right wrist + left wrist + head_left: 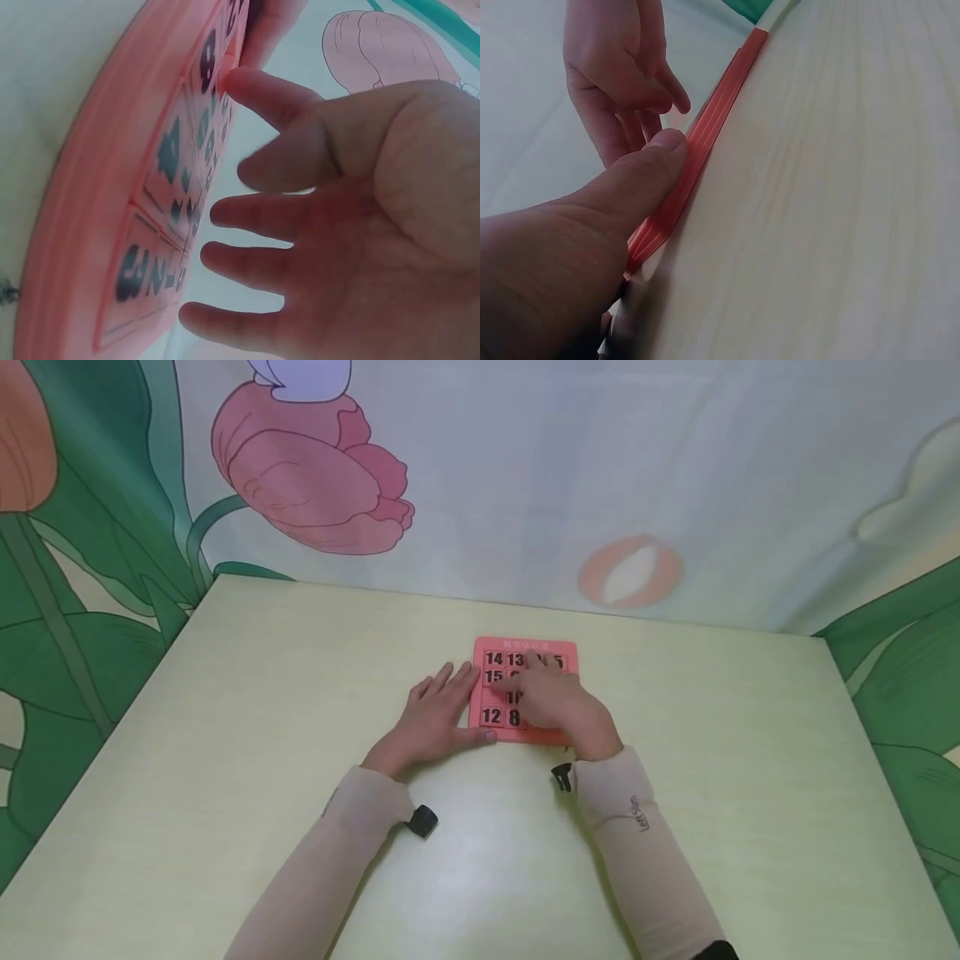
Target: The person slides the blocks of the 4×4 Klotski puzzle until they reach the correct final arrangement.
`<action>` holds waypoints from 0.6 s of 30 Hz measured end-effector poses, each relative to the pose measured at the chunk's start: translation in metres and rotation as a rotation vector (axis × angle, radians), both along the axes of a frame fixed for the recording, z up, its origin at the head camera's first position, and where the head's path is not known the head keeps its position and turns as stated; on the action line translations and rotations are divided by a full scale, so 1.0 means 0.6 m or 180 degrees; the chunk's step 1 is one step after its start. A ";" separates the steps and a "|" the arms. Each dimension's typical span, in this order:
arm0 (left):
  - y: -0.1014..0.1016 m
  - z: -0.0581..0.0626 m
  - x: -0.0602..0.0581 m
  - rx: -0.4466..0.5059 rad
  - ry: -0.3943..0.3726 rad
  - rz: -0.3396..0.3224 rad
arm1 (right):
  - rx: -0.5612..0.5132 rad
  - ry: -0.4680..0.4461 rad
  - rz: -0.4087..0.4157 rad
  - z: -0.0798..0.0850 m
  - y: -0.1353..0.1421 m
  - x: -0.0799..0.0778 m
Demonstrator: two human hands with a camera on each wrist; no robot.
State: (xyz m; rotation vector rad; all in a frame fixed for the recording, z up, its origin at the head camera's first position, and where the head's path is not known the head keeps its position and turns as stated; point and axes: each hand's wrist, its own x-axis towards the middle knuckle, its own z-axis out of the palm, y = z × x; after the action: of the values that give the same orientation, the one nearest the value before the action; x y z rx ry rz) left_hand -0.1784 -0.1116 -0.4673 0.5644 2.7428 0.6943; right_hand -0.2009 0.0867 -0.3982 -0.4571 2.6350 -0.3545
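Note:
A pink sliding number puzzle [525,737] lies on the table with black-numbered tiles. At the left of its third row is a tile-free cell [491,697]. My left hand [435,718] lies along the puzzle's left side, fingers straight and spread, with its thumb [656,161] against the near edge by the corner. Over the right part of the puzzle is my right hand [551,693], covering several tiles. Its index finger [266,94] reaches left to the tiles near that cell, while the other fingers stretch over the far rows.
The pale wooden table [247,693] extends on all sides of the puzzle. Behind it hangs a light curtain [510,485] printed with flowers and leaves. Each sleeve carries a small black device [422,821] at the wrist.

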 end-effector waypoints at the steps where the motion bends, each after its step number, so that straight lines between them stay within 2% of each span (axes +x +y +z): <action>1: 0.000 0.000 0.000 -0.0005 0.0001 -0.0002 | -0.0037 -0.0003 -0.0004 -0.001 0.000 -0.001; 6: -0.001 0.001 0.000 -0.0037 0.0003 -0.0021 | -0.0157 -0.0001 0.0054 -0.008 0.002 -0.003; 11: -0.002 -0.002 -0.001 -0.0020 0.0012 -0.0031 | -0.0093 -0.0062 -0.0091 -0.018 0.002 -0.002; 18: -0.001 0.000 -0.002 -0.0069 0.0033 -0.0047 | 0.0146 0.0203 -0.0307 -0.025 -0.001 -0.006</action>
State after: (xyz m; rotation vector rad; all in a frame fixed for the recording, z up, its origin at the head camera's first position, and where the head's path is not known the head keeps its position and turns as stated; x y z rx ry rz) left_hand -0.1795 -0.1119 -0.4675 0.5843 2.7493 0.6594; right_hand -0.2048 0.0863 -0.4131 -0.3322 2.7275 -0.3138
